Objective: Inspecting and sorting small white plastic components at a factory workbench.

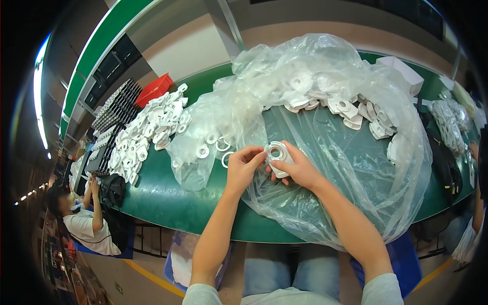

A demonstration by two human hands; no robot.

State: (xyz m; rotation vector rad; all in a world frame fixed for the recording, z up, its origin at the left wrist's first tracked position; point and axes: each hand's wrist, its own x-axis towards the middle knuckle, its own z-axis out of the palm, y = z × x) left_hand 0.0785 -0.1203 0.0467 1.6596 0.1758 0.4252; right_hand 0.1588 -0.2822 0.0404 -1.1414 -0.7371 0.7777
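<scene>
My right hand (297,170) holds a white round plastic part (278,154) with a hole in its middle, just above the clear plastic sheet. My left hand (244,165) pinches the left rim of the same part with its fingertips. Both hands hover over the green table (152,195) at its near middle. Loose white plastic rings (211,147) lie inside a clear bag just left of my left hand.
A big crumpled clear plastic bag (325,76) with several white parts (356,114) covers the right half. A heap of white parts (150,129) lies at the left, beside black trays (117,107) and a red bin (152,89). Another person (84,223) sits at the far left.
</scene>
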